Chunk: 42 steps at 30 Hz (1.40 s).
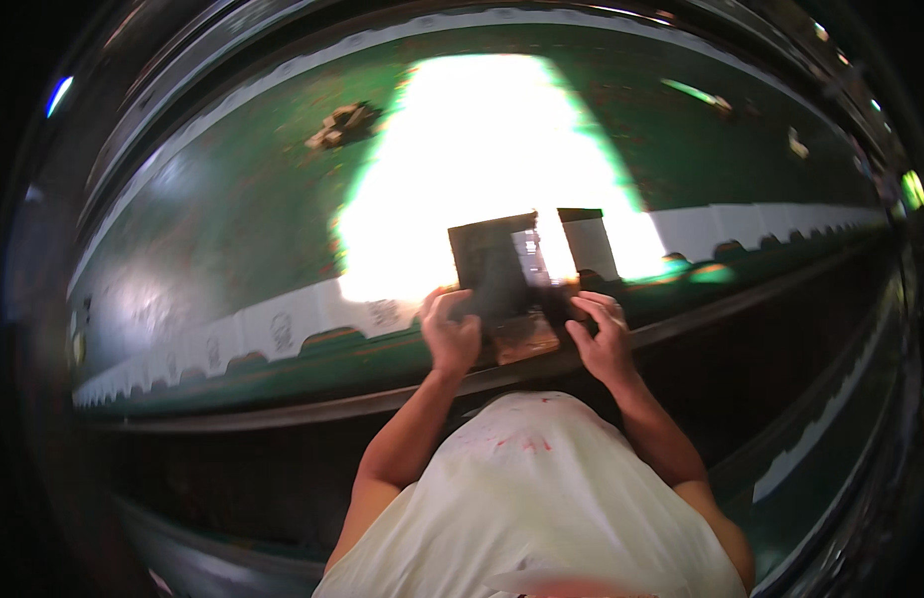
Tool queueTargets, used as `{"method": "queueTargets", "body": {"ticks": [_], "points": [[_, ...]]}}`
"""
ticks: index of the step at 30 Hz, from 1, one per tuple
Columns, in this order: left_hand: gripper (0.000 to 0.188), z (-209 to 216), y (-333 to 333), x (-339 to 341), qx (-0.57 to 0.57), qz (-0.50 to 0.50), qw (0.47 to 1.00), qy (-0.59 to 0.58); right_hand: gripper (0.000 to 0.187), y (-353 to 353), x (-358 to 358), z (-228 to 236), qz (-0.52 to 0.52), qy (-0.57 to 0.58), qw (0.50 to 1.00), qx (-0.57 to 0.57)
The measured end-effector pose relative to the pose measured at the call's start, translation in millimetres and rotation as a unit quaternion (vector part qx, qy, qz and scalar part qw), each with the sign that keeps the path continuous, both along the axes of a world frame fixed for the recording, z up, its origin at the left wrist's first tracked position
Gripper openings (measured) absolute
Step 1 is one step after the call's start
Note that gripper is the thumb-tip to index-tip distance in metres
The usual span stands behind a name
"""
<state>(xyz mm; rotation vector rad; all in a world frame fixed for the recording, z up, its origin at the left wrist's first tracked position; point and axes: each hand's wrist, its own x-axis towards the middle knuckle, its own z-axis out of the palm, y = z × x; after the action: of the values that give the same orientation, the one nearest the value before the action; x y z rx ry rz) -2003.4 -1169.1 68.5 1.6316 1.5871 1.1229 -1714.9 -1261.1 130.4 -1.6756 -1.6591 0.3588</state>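
My left hand (450, 331) is closed at the left edge of a dark, flat, squarish piece (494, 261), fingers curled and thumb pressed in. The piece is tilted up over the near edge of the green table, with a lighter strip on its right side and a shiny brownish part at its bottom. Its exact kind cannot be made out. My right hand (602, 337) grips near its lower right edge, fingertips bent inward. Just beyond that hand, a second dark rectangular shape (589, 244) shows against the glare.
The green table (233, 199) carries a long row of white pieces (253, 329) along its near edge. Strong light (492, 140) washes out the middle. Farther off are a small brown heap (342, 125), a bright thin strip (693, 92) and a pale scrap (798, 145).
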Motion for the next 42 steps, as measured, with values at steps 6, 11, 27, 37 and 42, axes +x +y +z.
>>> {"method": "queueTargets", "body": {"ticks": [6, 11, 27, 37, 42], "points": [[0.042, 12.6, -3.8, 40.4, 0.042, -0.004, 0.999, -0.020, 0.037, -15.9, 41.9, -25.1, 0.011, 0.165, 0.986, -0.009], [0.040, 9.4, -6.8, 117.0, 0.062, -0.007, 0.998, 0.004, 0.039, -23.1, 114.0, -25.9, 0.011, 0.166, 0.986, 0.003], [0.034, -25.0, -22.7, 256.5, 0.036, 0.037, 0.998, -0.048, 0.052, -4.7, 223.1, 21.0, 0.256, -0.091, 0.962, 0.025], [0.034, -37.5, -17.8, 257.1, -0.048, 0.009, 0.996, -0.071, 0.028, 26.9, 195.7, 29.1, 0.299, -0.194, 0.934, -0.025], [0.040, -33.2, -21.9, 256.0, 0.003, 0.012, 1.000, -0.011, 0.029, 77.8, 210.1, 45.5, 0.330, -0.147, 0.918, -0.162]]}}
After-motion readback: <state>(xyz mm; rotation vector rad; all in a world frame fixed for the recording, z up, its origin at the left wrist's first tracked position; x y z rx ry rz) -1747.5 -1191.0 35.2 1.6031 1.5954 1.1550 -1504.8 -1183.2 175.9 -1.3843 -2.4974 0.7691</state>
